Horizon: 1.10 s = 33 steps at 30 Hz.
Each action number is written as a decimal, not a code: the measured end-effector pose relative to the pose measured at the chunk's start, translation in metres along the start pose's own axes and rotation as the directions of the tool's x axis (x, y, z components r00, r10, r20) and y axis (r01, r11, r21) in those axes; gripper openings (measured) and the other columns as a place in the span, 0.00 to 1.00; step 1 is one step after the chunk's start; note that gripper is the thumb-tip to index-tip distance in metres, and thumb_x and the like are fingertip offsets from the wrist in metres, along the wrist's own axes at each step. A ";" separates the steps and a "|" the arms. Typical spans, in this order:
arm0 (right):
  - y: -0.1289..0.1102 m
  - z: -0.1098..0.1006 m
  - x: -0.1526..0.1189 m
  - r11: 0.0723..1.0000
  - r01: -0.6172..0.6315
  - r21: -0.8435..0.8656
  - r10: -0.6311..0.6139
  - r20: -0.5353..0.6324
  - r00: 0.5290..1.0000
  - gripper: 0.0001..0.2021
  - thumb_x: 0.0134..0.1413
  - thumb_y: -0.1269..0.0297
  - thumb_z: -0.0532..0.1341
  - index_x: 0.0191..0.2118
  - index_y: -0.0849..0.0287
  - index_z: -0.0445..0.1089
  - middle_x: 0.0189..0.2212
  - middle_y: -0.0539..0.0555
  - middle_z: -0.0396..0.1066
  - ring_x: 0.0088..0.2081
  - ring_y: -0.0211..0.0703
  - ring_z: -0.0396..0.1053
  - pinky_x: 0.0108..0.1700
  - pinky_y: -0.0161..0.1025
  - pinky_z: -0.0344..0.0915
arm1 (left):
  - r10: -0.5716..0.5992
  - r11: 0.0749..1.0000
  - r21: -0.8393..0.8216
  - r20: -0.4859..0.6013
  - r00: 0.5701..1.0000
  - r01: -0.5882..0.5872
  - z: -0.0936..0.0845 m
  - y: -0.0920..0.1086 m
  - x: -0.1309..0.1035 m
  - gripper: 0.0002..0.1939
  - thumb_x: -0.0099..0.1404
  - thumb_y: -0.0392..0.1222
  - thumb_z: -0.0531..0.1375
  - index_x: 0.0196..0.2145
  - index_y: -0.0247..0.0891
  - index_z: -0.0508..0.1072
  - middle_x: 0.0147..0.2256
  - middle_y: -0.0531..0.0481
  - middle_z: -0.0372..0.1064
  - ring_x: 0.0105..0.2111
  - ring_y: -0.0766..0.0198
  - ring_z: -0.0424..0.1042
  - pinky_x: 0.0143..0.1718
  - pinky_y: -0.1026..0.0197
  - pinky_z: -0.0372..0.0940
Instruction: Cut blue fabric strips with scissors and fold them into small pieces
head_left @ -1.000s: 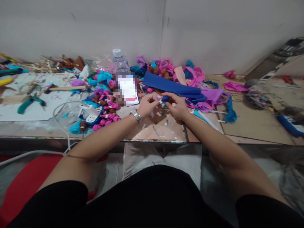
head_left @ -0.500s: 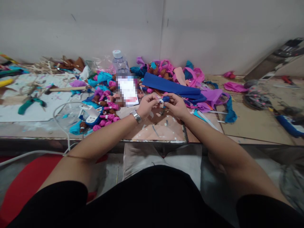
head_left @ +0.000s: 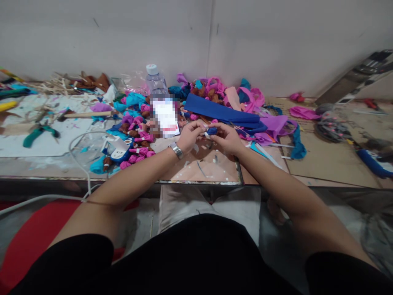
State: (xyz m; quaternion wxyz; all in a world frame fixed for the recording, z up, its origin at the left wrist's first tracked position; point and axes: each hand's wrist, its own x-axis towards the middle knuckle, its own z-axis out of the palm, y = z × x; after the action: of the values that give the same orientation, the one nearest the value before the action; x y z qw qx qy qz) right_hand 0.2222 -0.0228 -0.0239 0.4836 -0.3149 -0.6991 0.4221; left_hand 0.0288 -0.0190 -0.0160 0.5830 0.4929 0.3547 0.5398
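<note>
Between my two hands, just above the table, is a small dark blue crumpled bundle with a white bit at its left end. My left hand, wearing a metal watch at the wrist, pinches at that white end with thumb and fingers. The right side of the bundle is held by the thumb and fingertips of my right hand. Right behind the hands lies a flat strip of blue crepe paper. Small scraps are scattered on the table below them.
A phone and a water bottle stand behind my left hand. Pink, brown and turquoise bundles surround a power strip with a white cable. Pliers and a hammer lie left; purple strips and cardboard are right.
The blue bundle has turned slightly and shows more of its side. My right fingers have shifted a little around it, while my left hand has stayed almost in place.
</note>
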 end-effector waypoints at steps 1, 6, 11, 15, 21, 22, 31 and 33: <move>-0.001 0.001 0.000 1.000 -0.001 -0.003 0.001 -0.019 1.000 0.22 0.55 0.57 0.72 0.54 0.55 0.76 0.47 0.55 0.80 0.43 0.48 0.79 0.49 0.46 0.77 | 0.001 1.000 0.002 0.007 1.000 -0.001 0.000 0.000 0.000 0.10 0.59 0.39 0.68 0.29 0.38 0.69 0.21 0.59 0.64 0.19 0.73 0.66 0.23 0.70 0.64; -0.002 0.000 0.001 1.000 -0.007 -0.026 0.004 -0.116 0.993 0.21 0.54 0.60 0.71 0.54 0.56 0.75 0.44 0.54 0.80 0.41 0.46 0.78 0.47 0.45 0.76 | -0.038 0.999 -0.028 0.052 0.998 0.040 0.001 0.002 -0.002 0.15 0.62 0.48 0.70 0.33 0.38 0.70 0.28 0.53 0.75 0.27 0.65 0.78 0.27 0.66 0.71; -0.002 -0.003 0.003 0.999 -0.034 -0.028 0.029 -0.154 0.988 0.21 0.55 0.56 0.71 0.54 0.55 0.74 0.42 0.54 0.81 0.41 0.47 0.78 0.48 0.46 0.76 | -0.061 0.998 -0.027 0.073 0.995 0.063 0.000 0.003 -0.002 0.18 0.62 0.53 0.71 0.36 0.38 0.71 0.31 0.52 0.77 0.31 0.64 0.81 0.31 0.67 0.73; -0.002 -0.003 0.004 0.999 -0.048 -0.008 0.046 -0.186 0.982 0.22 0.54 0.56 0.72 0.53 0.54 0.74 0.41 0.54 0.80 0.40 0.47 0.78 0.46 0.45 0.77 | -0.018 0.999 0.027 0.064 0.998 0.017 -0.001 0.002 -0.003 0.19 0.58 0.51 0.74 0.36 0.37 0.72 0.32 0.51 0.78 0.31 0.65 0.81 0.31 0.68 0.73; -0.003 -0.004 0.001 0.997 -0.006 -0.081 -0.008 -0.160 0.987 0.22 0.56 0.55 0.71 0.54 0.55 0.74 0.43 0.55 0.80 0.40 0.46 0.78 0.47 0.45 0.76 | 0.033 0.996 0.082 0.101 0.994 -0.042 -0.003 0.000 -0.003 0.22 0.57 0.55 0.75 0.36 0.36 0.75 0.33 0.49 0.79 0.34 0.64 0.81 0.35 0.65 0.76; -0.003 -0.004 0.000 0.995 0.009 -0.098 -0.024 -0.152 0.988 0.22 0.57 0.55 0.71 0.55 0.55 0.74 0.43 0.55 0.80 0.40 0.46 0.78 0.47 0.45 0.76 | 0.034 0.995 0.091 0.100 0.994 -0.043 -0.003 0.000 -0.003 0.23 0.57 0.56 0.75 0.36 0.36 0.75 0.34 0.49 0.79 0.34 0.63 0.81 0.35 0.64 0.76; -0.009 -0.007 -0.002 0.976 0.064 -0.210 -0.095 -0.139 0.986 0.23 0.63 0.46 0.68 0.56 0.55 0.75 0.48 0.57 0.80 0.45 0.49 0.79 0.50 0.45 0.76 | 0.039 0.988 0.146 0.058 0.998 -0.047 -0.004 -0.001 -0.003 0.21 0.59 0.55 0.73 0.40 0.37 0.77 0.36 0.47 0.80 0.36 0.61 0.82 0.36 0.62 0.77; -0.010 -0.007 -0.003 0.975 0.063 -0.213 -0.095 -0.143 0.985 0.22 0.65 0.46 0.66 0.55 0.55 0.75 0.48 0.57 0.80 0.45 0.48 0.79 0.50 0.45 0.76 | 0.061 0.986 0.153 0.048 0.997 -0.068 -0.006 -0.003 -0.001 0.21 0.59 0.55 0.73 0.40 0.37 0.78 0.36 0.47 0.80 0.36 0.62 0.82 0.36 0.64 0.76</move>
State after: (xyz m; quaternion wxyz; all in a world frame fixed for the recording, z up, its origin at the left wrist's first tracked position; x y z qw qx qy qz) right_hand 0.2291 -0.0274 -0.0153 0.5164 -0.3670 -0.7124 0.3019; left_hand 0.0240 -0.0189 -0.0203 0.5327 0.5595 0.3667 0.5184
